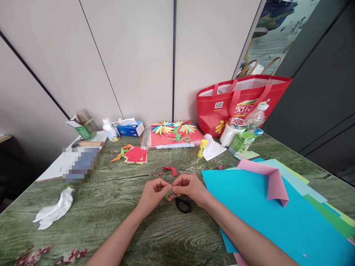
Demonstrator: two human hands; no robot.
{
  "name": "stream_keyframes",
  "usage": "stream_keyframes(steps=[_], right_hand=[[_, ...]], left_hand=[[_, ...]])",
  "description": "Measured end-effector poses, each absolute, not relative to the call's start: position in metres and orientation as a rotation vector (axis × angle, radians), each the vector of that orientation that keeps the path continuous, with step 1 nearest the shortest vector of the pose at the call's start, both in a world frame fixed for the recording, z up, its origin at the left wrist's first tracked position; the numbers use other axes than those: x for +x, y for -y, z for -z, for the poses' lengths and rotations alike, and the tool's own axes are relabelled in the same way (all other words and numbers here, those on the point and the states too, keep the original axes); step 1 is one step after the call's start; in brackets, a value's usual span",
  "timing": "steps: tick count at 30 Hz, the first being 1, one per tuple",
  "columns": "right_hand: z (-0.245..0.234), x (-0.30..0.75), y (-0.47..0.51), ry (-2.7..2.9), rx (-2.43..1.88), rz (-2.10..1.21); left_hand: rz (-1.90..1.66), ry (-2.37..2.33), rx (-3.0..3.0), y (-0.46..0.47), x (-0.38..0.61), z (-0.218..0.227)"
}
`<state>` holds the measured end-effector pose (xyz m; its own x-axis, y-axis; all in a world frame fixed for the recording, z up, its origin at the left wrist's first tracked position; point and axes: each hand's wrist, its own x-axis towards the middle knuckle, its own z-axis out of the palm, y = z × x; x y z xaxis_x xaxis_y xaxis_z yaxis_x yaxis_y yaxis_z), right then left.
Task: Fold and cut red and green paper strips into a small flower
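Both my hands meet at the middle of the green table (116, 218). My left hand (153, 194) is closed, pinching a small green paper piece (168, 193) between thumb and fingers. My right hand (189, 187) is closed on the same green piece from the other side, fingertips almost touching the left ones. Black-handled scissors (182, 204) lie on the table just under my right hand. A small red paper scrap (172, 170) lies just beyond my hands.
Large sheets of coloured paper lie at right, a turquoise sheet (266, 218) with a folded pink sheet (273, 177) on top. Behind: a yellow glue stick (202, 148), folded paper stars (173, 127), red squares (135, 154), a tissue box (130, 128), a red bag (238, 99). A crumpled tissue (55, 211) lies left.
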<state>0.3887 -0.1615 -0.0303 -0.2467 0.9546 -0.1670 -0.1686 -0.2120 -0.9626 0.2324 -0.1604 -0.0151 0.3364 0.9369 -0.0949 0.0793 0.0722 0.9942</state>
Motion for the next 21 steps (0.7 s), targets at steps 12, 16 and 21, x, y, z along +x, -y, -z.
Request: stream_keyframes(steps=[12, 16, 21], right_hand=[[0.0359, 0.3913, 0.1611, 0.965, -1.043, -1.756], [0.036, 0.3905, 0.161, 1.012, -1.062, -1.685], [0.0343, 0.3894, 0.1621, 1.004, -1.081, -1.658]], left_hand=[[-0.971, -1.061, 1.369, 0.1603, 0.2305, 0.0222], [-0.955, -1.05, 1.355, 0.1618, 0.2313, 0.0226], [-0.962, -1.075, 1.37, 0.1623, 0.2322, 0.0216]])
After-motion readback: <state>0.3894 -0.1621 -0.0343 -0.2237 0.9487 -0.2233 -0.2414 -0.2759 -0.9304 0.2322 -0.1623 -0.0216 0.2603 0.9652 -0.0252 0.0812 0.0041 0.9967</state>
